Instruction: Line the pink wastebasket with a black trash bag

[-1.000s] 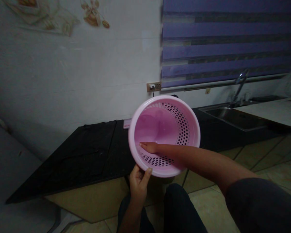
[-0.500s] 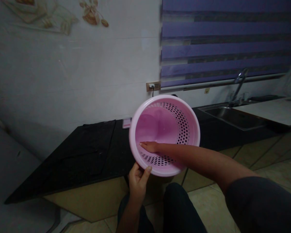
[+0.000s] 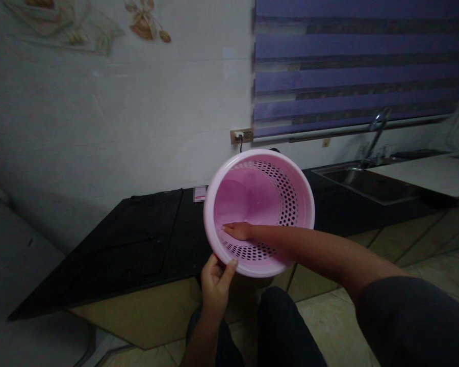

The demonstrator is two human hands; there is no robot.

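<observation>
A round pink plastic basket [image 3: 258, 204] with rows of holes in its wall is tilted so that its mouth faces me. My left hand [image 3: 217, 283] grips the rim at the lower left, thumb on the near side and the other fingers partly hidden behind it. Inside the basket, my right hand [image 3: 237, 230] lies flat with fingers stretched out against the lower left of the inner wall. No object shows in the right hand. The basket's underside is out of sight.
Behind the basket runs a black countertop [image 3: 130, 244] with a small pink-and-white item [image 3: 200, 193] near the wall. To the right are a sink [image 3: 371, 183], a tap [image 3: 377, 135] and a pale board [image 3: 432, 171]. A plug sits in the wall socket [image 3: 241, 135].
My right hand has shifted very slightly right inside the basket. The left hand keeps its hold on the rim, and the basket has barely moved.
</observation>
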